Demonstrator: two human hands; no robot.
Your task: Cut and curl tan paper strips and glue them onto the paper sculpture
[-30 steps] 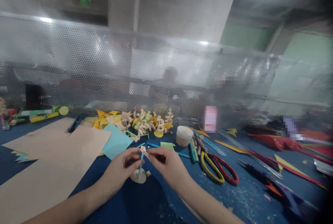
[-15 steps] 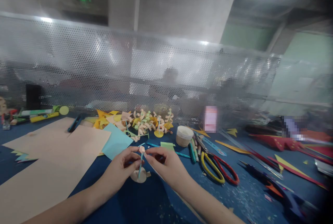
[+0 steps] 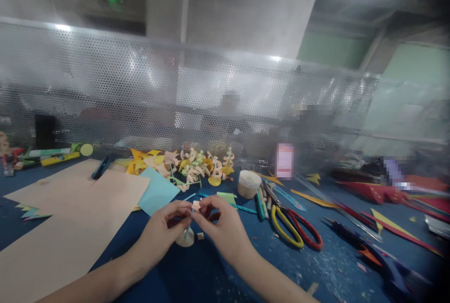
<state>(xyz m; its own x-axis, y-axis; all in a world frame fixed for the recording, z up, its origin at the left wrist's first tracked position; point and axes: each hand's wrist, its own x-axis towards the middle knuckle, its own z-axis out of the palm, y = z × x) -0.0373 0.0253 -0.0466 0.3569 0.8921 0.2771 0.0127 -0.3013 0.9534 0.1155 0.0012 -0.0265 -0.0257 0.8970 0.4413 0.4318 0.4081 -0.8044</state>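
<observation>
My left hand [image 3: 165, 227] is closed, thumb and index finger pinching a thin blue stick [image 3: 187, 231] near its top. The stick rises from a round pale base [image 3: 185, 239] on the blue table. At the stick's upper end is a small pale pink paper piece [image 3: 196, 205]. My right hand [image 3: 225, 228] is closed too, its thumb and fingertips pinching at the pink piece from the right. A small pale scrap [image 3: 200, 236] lies beside the base.
Large pale paper sheets [image 3: 80, 200] and a light blue sheet [image 3: 158, 190] spread left. Curled paper pieces [image 3: 197, 167] lie behind my hands. To the right are a white tub [image 3: 249, 184], scissors [image 3: 288, 228] and a dark blue tool [image 3: 379, 256].
The pink piece has shifted slightly right and down, and looks wider. My right hand has turned a little and its fingers have come closer to the stick.
</observation>
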